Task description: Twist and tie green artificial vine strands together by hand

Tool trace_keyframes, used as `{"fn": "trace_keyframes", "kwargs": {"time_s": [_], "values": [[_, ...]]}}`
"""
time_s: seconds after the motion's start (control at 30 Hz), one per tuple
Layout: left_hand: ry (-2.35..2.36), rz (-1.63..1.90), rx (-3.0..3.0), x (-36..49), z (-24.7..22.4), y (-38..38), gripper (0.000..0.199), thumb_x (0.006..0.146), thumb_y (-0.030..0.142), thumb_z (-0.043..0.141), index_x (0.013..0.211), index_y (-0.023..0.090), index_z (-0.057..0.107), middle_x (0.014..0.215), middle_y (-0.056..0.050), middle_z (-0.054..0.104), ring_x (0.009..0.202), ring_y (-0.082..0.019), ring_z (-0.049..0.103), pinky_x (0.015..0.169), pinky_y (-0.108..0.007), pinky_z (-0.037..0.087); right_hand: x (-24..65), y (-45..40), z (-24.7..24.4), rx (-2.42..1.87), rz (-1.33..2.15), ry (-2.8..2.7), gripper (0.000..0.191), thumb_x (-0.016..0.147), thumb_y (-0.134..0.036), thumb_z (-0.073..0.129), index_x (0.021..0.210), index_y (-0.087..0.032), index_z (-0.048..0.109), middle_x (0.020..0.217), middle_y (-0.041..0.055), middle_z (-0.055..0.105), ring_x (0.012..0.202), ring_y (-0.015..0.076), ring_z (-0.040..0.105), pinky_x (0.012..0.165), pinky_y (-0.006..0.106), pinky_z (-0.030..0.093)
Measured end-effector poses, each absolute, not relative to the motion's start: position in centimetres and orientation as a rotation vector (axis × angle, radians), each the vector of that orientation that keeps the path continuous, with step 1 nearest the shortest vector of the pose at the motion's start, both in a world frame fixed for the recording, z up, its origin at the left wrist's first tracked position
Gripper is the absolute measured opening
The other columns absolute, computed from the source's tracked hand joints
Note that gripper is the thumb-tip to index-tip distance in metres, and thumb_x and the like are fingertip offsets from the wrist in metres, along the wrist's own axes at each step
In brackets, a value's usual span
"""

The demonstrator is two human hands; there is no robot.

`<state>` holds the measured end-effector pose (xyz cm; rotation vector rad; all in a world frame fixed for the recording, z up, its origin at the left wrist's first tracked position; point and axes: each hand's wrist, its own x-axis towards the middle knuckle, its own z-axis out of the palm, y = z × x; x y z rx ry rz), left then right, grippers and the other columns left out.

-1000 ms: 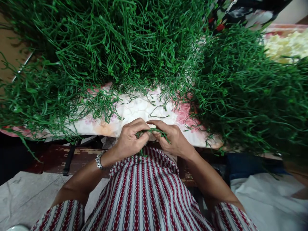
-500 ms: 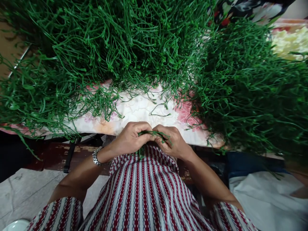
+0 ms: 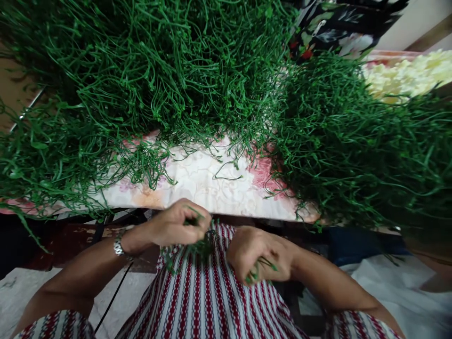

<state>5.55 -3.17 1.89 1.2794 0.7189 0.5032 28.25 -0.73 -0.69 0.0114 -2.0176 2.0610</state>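
My left hand (image 3: 178,223) is closed in front of my striped shirt, just off the table's near edge. Green stems (image 3: 202,249) hang below it, and a bit of green shows inside its curled fingers. Lower and to the right, my right hand (image 3: 256,254) is a blurred fist with thin green stems (image 3: 263,267) poking out of it. The two hands are apart. Beyond them, a large heap of branching, plastic-looking green stems (image 3: 169,75) covers the floral tablecloth (image 3: 197,188). One loose stem (image 3: 229,177) lies on the cloth nearest my hands.
More green stems are piled at the right (image 3: 353,155) and left (image 3: 60,160). Pale yellow petal-like pieces (image 3: 406,77) sit at the far right. A black floral cloth (image 3: 339,28) is behind the heap. White fabric (image 3: 388,292) lies at the lower right.
My hands, together half a second ago, have separated. The right moved down and to the right with stems in it; the left moved left and down. The view has shifted slightly.
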Motion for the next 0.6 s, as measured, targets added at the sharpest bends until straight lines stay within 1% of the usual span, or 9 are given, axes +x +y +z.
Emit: {"fn": "trace_keyframes", "kwargs": {"time_s": [0.1,0.17,0.23,0.27,0.33,0.4,0.47,0.53,0.6], "values": [[0.841,0.721,1.387,4.9,2.4,-2.8,0.013,0.075,0.012,0.053,0.062,0.014,0.052,0.061,0.001,0.047,0.059,-0.009,0.041,0.056,-0.023,0.034,28.8,0.3,-0.3,-0.354,1.760,-1.875,0.035,0.090,-0.041,0.041,0.070,-0.014,0.050,0.063,0.0015,0.049,0.060,0.0085,0.047,0.058,0.020,0.039],[0.927,0.857,1.511,5.6,2.3,-2.8,0.009,0.077,0.016,0.057,0.068,0.014,0.059,0.066,-0.001,0.051,0.064,-0.010,0.046,0.061,-0.023,0.037,28.1,0.7,-0.3,-0.615,1.557,-1.779,0.032,0.090,-0.041,0.043,0.074,-0.014,0.050,0.073,0.0034,0.051,0.070,0.0103,0.049,0.065,0.023,0.040],[1.042,1.010,1.539,7.0,1.7,-2.8,0.008,0.077,0.020,0.061,0.070,0.015,0.063,0.066,0.000,0.051,0.064,-0.010,0.048,0.061,-0.022,0.039,26.6,0.5,-0.6,-0.710,1.531,-1.733,0.031,0.090,-0.044,0.042,0.082,-0.015,0.050,0.085,0.0054,0.052,0.080,0.0122,0.050,0.072,0.026,0.042],[1.100,1.083,1.515,7.8,1.2,-2.8,0.008,0.077,0.021,0.063,0.072,0.016,0.065,0.064,0.000,0.050,0.063,-0.010,0.048,0.059,-0.021,0.039,25.8,0.3,-0.8,-0.730,1.577,-1.690,0.031,0.089,-0.045,0.042,0.087,-0.015,0.048,0.087,0.0052,0.052,0.080,0.0120,0.051,0.071,0.025,0.043],[1.193,1.202,1.419,9.1,0.3,-2.7,0.008,0.076,0.024,0.064,0.077,0.018,0.068,0.065,0.002,0.047,0.059,-0.008,0.048,0.055,-0.020,0.039,24.4,-0.4,-1.2,-0.764,1.702,-1.548,0.032,0.089,-0.048,0.041,0.098,-0.017,0.043,0.081,0.0021,0.052,0.070,0.0100,0.051,0.063,0.022,0.043],[1.254,1.258,1.340,9.8,-0.4,-2.6,0.010,0.077,0.026,0.063,0.081,0.019,0.069,0.067,0.002,0.047,0.056,-0.007,0.048,0.051,-0.020,0.038,23.7,-0.7,-1.5,-0.783,1.793,-1.432,0.035,0.089,-0.050,0.039,0.105,-0.019,0.037,0.069,-0.0028,0.048,0.056,0.0079,0.047,0.052,0.019,0.040],[1.300,1.250,1.329,9.8,-0.8,-2.5,0.011,0.076,0.026,0.064,0.083,0.019,0.070,0.068,0.002,0.050,0.059,-0.008,0.049,0.054,-0.020,0.039,23.9,-0.4,-1.5,-0.822,1.755,-1.484,0.035,0.090,-0.047,0.037,0.109,-0.018,0.037,0.064,-0.0049,0.045,0.050,0.0068,0.042,0.048,0.018,0.036],[1.335,1.243,1.307,9.2,-0.9,-2.3,0.012,0.076,0.025,0.063,0.085,0.019,0.069,0.069,0.001,0.052,0.062,-0.009,0.048,0.056,-0.020,0.038,24.7,0.6,-1.3,-0.908,1.500,-1.714,0.028,0.091,-0.039,0.038,0.107,-0.016,0.044,0.068,-0.0021,0.048,0.055,0.0073,0.044,0.053,0.019,0.037],[1.338,1.260,1.172,8.5,-0.8,-2.2,0.014,0.078,0.027,0.062,0.086,0.018,0.068,0.062,0.002,0.049,0.055,-0.007,0.042,0.051,-0.020,0.033,25.5,2.2,-0.9,-1.030,1.061,-2.026,0.021,0.091,-0.028,0.039,0.102,-0.014,0.050,0.083,0.0044,0.055,0.071,0.0107,0.051,0.064,0.023,0.040]]}}
